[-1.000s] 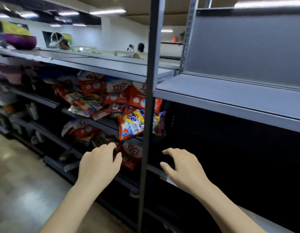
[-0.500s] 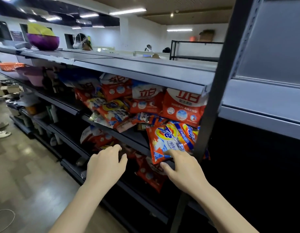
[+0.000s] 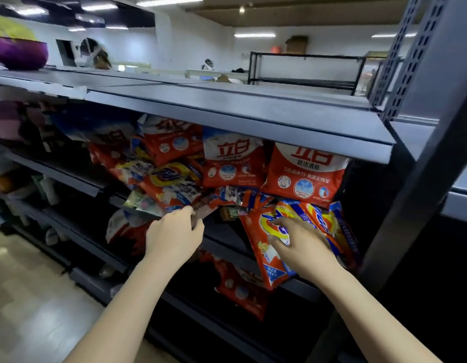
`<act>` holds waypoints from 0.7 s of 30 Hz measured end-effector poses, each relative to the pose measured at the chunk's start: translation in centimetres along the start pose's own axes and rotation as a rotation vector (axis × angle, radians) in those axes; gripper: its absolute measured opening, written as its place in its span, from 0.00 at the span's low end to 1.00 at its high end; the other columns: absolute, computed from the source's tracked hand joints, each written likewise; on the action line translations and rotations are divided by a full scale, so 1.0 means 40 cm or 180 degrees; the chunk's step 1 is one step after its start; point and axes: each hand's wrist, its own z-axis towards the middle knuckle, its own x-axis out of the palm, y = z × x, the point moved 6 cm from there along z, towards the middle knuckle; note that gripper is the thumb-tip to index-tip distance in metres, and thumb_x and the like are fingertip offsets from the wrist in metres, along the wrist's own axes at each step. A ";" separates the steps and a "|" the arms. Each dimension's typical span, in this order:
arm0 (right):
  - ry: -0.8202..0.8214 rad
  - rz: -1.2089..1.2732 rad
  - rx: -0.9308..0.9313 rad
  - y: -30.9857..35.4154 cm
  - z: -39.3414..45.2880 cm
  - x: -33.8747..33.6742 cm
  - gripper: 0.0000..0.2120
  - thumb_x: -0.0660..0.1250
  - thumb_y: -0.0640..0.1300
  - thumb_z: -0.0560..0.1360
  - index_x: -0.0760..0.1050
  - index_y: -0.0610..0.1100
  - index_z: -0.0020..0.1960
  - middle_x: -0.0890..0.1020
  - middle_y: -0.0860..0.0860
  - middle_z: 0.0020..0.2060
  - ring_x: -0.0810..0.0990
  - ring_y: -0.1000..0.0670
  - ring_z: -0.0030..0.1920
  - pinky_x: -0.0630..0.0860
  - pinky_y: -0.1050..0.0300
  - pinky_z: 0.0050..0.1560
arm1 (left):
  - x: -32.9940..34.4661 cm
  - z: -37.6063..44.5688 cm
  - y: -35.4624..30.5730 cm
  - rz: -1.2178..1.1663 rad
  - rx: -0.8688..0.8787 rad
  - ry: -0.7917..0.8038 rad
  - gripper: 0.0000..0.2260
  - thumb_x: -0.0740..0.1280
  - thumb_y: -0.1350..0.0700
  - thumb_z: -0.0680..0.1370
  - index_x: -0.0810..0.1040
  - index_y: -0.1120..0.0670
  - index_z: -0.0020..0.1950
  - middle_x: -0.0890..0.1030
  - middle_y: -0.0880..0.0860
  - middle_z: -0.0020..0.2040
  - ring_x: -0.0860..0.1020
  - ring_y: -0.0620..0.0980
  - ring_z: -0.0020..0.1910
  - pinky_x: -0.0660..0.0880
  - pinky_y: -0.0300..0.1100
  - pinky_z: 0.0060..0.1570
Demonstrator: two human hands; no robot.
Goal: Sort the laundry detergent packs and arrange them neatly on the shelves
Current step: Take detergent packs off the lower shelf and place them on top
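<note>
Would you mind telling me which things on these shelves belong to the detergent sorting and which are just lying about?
Part of the job:
- orange pack hanging over the shelf edge, under the right hand
- red-and-white packs standing behind
- jumbled packs by the left hand
- shelf holding them

Just lying about:
- purple bowl on top
- black wire rack at the back

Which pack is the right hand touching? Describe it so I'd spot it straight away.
Find the grey top shelf; on the dark shelf below it sits a jumble of detergent packs. At its right end, under the red-and-white pack, the orange pack hangs over the shelf edge, with the right hand on it. Its yellow swirl logo sets it apart.
</note>
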 end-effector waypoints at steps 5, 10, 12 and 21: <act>-0.0077 -0.0299 0.0540 0.011 0.074 0.023 0.22 0.58 0.59 0.78 0.66 0.52 0.69 0.74 0.52 0.65 0.71 0.48 0.65 0.69 0.50 0.63 | 0.061 0.166 0.030 -0.0059 0.0389 0.0230 0.15 0.58 0.45 0.79 0.74 0.52 0.60 0.81 0.52 0.50 0.79 0.55 0.47 0.70 0.43 0.36; -0.0227 -0.0429 0.1102 0.018 0.143 0.028 0.23 0.60 0.58 0.77 0.66 0.52 0.70 0.76 0.50 0.62 0.74 0.46 0.61 0.72 0.52 0.59 | 0.135 0.331 0.077 -0.0287 0.0373 0.0799 0.13 0.60 0.44 0.76 0.73 0.53 0.48 0.80 0.55 0.50 0.78 0.57 0.46 0.75 0.46 0.43; -0.0290 -0.0475 0.1359 0.008 0.162 0.030 0.23 0.61 0.57 0.76 0.66 0.52 0.69 0.77 0.50 0.62 0.75 0.46 0.60 0.73 0.53 0.56 | 0.164 0.380 0.094 -0.0532 0.0378 0.1002 0.18 0.58 0.40 0.77 0.76 0.52 0.56 0.79 0.55 0.54 0.78 0.57 0.50 0.76 0.49 0.50; -0.0595 -0.0862 0.2101 -0.088 0.200 0.003 0.22 0.62 0.56 0.77 0.67 0.46 0.66 0.76 0.46 0.60 0.75 0.42 0.60 0.72 0.47 0.57 | 0.239 0.534 0.059 -0.1294 0.0850 0.1174 0.21 0.52 0.43 0.82 0.73 0.54 0.66 0.76 0.58 0.63 0.75 0.58 0.59 0.70 0.48 0.58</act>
